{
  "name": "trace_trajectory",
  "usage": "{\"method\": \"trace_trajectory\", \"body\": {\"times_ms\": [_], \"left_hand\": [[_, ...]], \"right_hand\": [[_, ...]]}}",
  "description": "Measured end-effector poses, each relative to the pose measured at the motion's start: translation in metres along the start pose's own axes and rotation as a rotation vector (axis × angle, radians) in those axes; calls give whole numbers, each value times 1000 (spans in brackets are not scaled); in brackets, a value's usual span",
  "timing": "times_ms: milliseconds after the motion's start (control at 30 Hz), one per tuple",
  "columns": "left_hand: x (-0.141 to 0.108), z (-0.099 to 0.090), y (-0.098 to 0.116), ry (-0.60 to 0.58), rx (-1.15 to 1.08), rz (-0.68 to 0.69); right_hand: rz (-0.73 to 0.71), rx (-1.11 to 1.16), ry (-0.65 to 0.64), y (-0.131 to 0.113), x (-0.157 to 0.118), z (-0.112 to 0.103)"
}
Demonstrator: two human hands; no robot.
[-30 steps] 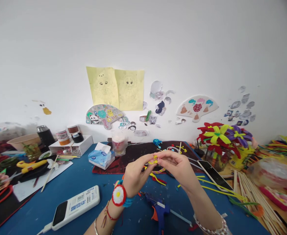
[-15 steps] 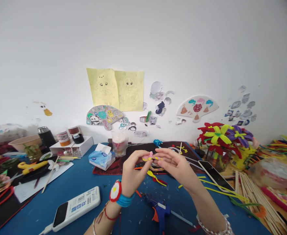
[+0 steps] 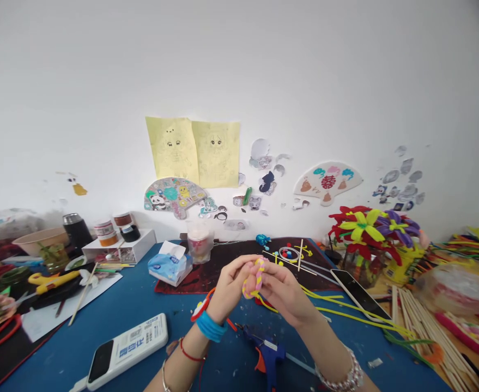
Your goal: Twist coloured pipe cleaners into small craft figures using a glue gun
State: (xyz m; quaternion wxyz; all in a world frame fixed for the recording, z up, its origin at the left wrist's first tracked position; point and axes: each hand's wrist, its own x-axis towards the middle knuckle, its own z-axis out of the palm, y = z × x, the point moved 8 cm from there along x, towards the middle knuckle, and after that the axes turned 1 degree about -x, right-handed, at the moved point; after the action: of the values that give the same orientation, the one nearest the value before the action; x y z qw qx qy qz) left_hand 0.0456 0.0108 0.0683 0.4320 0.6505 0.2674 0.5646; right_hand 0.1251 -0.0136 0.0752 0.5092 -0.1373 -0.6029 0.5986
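Pink-and-yellow twist (image 3: 259, 268) already bent round, pinched in the nearly closed fingertips of left hand (image 3: 231, 282) and right hand (image 3: 287, 294), mid-scene — loose yellow stems (image 3: 319, 296) right, glue gun (image 3: 269, 353) near, untouched; what remains can't be told.

- The pink-and-yellow twist (image 3: 259, 280), seen nearly flat half a second ago, has been turned upright at lower centre.
- It is now pinched by the right hand (image 3: 286, 294) as well as the left hand (image 3: 230, 283).
- The flower ornament (image 3: 200, 309) has been rotated toward the wrist's outer edge.
- Crossed sticks (image 3: 301, 253), right of centre, have been uncovered.
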Motion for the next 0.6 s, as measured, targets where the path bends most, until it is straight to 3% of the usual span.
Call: {"method": "trace_trajectory", "body": {"times_ms": [167, 300, 433, 600], "left_hand": [[-6, -2, -1, 80, -209, 2], [-9, 5, -4, 74, -188, -10], [-8, 16, -12, 35, -138, -70], [-8, 25, -16, 15, -162, -52]], "right_hand": [[-21, -266, 162, 8, 3, -19], [-21, -354, 262, 13, 7, -34], [-111, -383, 268, 7, 9, -34], [-240, -483, 302, -9, 3, -28]]}}
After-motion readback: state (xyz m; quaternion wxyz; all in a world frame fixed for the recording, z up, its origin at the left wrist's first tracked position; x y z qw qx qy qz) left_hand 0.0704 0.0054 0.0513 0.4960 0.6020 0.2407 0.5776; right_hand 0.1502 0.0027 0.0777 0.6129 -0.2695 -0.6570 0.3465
